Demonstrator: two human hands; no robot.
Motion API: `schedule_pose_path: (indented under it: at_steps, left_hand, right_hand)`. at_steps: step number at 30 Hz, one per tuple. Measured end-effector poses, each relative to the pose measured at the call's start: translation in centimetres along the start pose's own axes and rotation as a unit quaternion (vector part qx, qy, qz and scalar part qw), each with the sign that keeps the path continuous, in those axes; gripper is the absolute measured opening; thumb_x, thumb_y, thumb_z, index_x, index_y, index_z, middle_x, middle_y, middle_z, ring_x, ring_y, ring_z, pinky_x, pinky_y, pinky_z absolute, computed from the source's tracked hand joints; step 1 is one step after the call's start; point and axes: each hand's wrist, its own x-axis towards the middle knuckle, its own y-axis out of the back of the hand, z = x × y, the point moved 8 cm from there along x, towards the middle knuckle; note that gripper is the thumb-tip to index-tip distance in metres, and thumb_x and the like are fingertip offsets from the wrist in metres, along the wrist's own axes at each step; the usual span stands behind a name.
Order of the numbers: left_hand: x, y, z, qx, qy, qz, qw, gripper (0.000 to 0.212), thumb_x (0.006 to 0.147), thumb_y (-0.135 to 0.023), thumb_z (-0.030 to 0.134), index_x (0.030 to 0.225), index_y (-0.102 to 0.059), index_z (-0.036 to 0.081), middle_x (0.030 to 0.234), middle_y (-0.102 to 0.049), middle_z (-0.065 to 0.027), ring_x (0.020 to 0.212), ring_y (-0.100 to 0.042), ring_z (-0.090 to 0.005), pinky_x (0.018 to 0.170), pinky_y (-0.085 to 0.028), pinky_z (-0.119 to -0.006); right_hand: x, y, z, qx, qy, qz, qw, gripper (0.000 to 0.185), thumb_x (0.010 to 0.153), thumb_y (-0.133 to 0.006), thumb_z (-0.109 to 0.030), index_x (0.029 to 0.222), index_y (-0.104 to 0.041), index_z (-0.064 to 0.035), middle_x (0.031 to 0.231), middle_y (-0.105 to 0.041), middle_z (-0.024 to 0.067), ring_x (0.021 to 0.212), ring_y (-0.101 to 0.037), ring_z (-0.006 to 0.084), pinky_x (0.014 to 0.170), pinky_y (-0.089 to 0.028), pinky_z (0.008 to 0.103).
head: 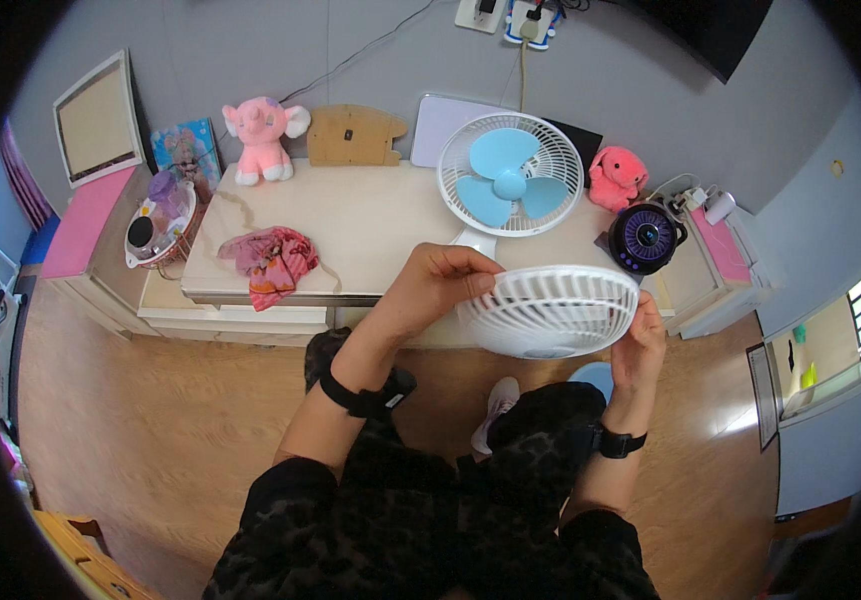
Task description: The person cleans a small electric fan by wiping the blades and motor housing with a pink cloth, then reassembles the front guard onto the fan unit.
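A white plastic fan grille (550, 311) is held up in front of me, tilted, with its domed side towards me. On its left rim are the fingers and thumb of my left hand (441, 289). My right hand (639, 337) grips the right rim, its fingertips partly hidden behind the grille. Beyond it a white electric fan (509, 174) stands on the cabinet, its front uncovered and its light blue blades (505, 146) bare. The lower part of the fan's stand is hidden behind the raised grille.
On the white cabinet (370, 217) lie a crumpled pink patterned cloth (276, 262), a pink plush elephant (264, 139) and a brown board (355, 135). A red plush toy (616, 178) and a small black fan (644, 236) stand at right. A blue round object (594, 375) is by my leg.
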Motion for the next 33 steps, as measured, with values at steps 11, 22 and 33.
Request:
schedule_pose_path:
  at_steps: [11,22,33]
  left_hand:
    - [0.9,-0.4,-5.8,-0.045,0.066,-0.135,0.988,0.011,0.075,-0.058,0.005,0.084,-0.059,-0.001,0.075,-0.06,-0.0035,0.069,-0.053,-0.0068,0.065,-0.044,-0.02]
    - [2.8,3.2,-8.2,-0.065,0.065,-0.076,0.993,0.009,0.076,-0.055,0.004,0.082,-0.058,-0.001,0.075,-0.059,-0.0026,0.07,-0.052,-0.007,0.066,-0.043,-0.021]
    - [2.9,-0.2,-8.5,-0.248,0.13,-0.116,0.953,0.022,0.075,-0.047,-0.005,0.096,-0.054,-0.004,0.087,-0.06,-0.0083,0.08,-0.055,-0.0113,0.074,-0.043,-0.023]
  right_hand:
    - [4.9,5.0,5.0,0.1,-0.073,0.044,0.991,0.035,0.062,-0.059,-0.016,0.091,-0.052,0.0015,0.09,-0.053,0.01,0.085,-0.05,0.0229,0.08,-0.039,0.0369]
    - [5.9,4.6,9.3,0.148,-0.11,0.045,0.982,0.025,0.07,-0.05,-0.012,0.091,-0.053,-0.0006,0.089,-0.053,0.0091,0.082,-0.051,0.0215,0.078,-0.04,0.0368]
    - [4.7,8.4,11.4,0.159,-0.168,0.188,0.955,0.022,0.075,-0.048,-0.013,0.09,-0.055,0.0005,0.089,-0.058,0.0099,0.082,-0.055,0.0216,0.077,-0.043,0.0343]
